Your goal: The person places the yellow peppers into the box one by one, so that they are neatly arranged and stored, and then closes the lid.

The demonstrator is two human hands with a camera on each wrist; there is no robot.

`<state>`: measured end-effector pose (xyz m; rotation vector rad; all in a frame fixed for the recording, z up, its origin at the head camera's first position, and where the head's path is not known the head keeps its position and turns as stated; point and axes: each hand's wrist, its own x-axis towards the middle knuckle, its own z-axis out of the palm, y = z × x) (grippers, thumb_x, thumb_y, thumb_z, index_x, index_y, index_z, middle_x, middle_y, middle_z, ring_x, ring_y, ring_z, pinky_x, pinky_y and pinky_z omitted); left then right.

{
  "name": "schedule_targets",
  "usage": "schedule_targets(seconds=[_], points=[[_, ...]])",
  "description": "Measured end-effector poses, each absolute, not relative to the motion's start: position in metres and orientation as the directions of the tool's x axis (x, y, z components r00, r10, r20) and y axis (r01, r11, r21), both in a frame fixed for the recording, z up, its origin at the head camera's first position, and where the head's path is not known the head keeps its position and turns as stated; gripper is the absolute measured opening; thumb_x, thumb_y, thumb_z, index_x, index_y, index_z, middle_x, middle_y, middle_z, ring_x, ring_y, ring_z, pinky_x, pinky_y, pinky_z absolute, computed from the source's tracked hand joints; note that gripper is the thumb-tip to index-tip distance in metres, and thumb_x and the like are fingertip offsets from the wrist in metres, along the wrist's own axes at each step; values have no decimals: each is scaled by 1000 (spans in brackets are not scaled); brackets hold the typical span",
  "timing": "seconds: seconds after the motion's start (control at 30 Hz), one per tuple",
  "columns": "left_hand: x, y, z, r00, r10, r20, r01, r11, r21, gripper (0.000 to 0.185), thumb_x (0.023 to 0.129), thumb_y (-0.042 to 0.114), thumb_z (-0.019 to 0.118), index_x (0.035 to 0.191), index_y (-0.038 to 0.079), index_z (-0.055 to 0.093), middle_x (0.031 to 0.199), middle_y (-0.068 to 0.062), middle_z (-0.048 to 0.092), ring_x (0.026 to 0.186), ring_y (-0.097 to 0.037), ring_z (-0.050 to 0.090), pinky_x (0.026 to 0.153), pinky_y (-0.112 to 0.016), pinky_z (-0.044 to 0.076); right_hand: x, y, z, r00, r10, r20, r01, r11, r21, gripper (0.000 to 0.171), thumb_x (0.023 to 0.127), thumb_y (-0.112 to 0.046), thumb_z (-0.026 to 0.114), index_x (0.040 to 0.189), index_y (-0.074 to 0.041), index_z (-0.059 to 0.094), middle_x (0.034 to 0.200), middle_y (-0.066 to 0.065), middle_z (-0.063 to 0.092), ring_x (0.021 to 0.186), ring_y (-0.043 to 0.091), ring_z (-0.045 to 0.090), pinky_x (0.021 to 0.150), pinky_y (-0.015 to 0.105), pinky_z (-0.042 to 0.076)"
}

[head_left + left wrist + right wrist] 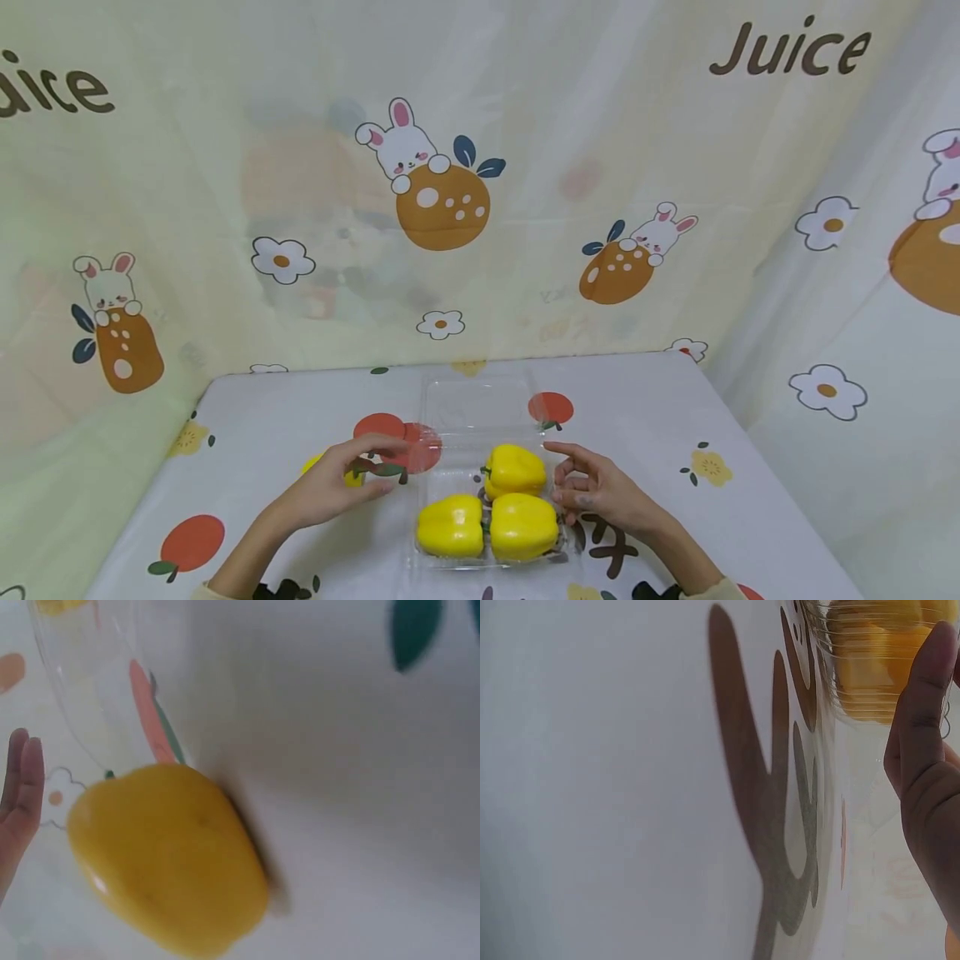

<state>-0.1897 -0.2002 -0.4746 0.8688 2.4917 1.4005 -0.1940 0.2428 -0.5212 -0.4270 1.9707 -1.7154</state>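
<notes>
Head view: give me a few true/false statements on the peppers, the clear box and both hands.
1. Three yellow peppers sit in the clear box. True.
2. The box lid is closed over them. False: it stands open behind them.
3. A fourth yellow pepper lies on the table by the left hand. True.
4. The right hand is at the box's left side. False: it is at the right side.
5. The peppers in the box are red. False: all are yellow.

Patterned table (262,400); on it clear tray (480,400), loose yellow pepper (347,473).
</notes>
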Motion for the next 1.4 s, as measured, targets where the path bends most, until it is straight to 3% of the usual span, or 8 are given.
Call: schedule_targets(seconds=[0.2, 0.4, 0.5, 0.77, 1.0, 1.17, 1.4], points=[[-189, -213, -478, -852, 498, 161, 399, 419, 816, 49, 96, 17, 79, 143, 16, 65, 135, -5, 71, 115, -6, 66, 100, -34, 61, -195, 242, -521, -836, -520, -176, 98, 173, -980, 83, 98, -13, 75, 165, -5, 28, 113, 12, 52, 85, 14, 66, 73, 27, 64], [-189, -225, -479, -874, 439, 209, 410, 435, 801, 43, 97, 19, 78, 138, 23, 67, 132, 5, 71, 114, -6, 66, 102, -33, 60, -196, 242, -521, -838, -516, -179, 100, 178, -979, 82, 99, -14, 74, 165, -5, 28, 113, 11, 52, 88, 16, 67, 75, 28, 65], [-190, -231, -480, -879, 415, 233, 417, 434, 799, 40, 98, 18, 76, 137, 24, 67, 133, 2, 72, 117, -4, 66, 104, -30, 58, -196, 242, -521, -839, -512, -186, 105, 183, -978, 80, 100, -14, 73, 165, -6, 28, 114, 11, 53, 88, 16, 67, 75, 29, 65], [-191, -245, -482, -888, 362, 283, 434, 459, 775, 41, 98, 9, 74, 138, 12, 66, 134, -5, 72, 121, -6, 66, 106, -27, 57, -195, 242, -520, -838, -513, -183, 109, 172, -979, 78, 101, -13, 71, 165, -5, 28, 113, 12, 53, 85, 16, 67, 74, 28, 65], [-192, -253, -481, -914, 316, 255, 393, 530, 752, 40, 99, 13, 74, 137, 21, 66, 137, -1, 71, 123, -16, 65, 106, -40, 59, -196, 242, -522, -841, -508, -185, 109, 175, -979, 78, 100, -14, 72, 165, -6, 29, 113, 11, 53, 84, 15, 68, 73, 28, 65], [-193, -255, -485, -934, 297, 202, 340, 554, 760, 42, 99, 20, 75, 140, 18, 65, 141, -4, 68, 125, -16, 61, 108, -53, 56, -196, 242, -522, -844, -502, -190, 110, 186, -976, 78, 101, -14, 72, 165, -7, 29, 113, 10, 54, 83, 15, 68, 74, 28, 65], [-195, -257, -490, -953, 271, 136, 270, 555, 787, 50, 96, 21, 78, 142, 11, 63, 145, -13, 65, 131, -44, 58, 108, -70, 49, -195, 242, -522, -844, -507, -175, 96, 177, -979, 78, 101, -13, 72, 165, -6, 29, 113, 13, 53, 85, 15, 68, 73, 27, 65]])
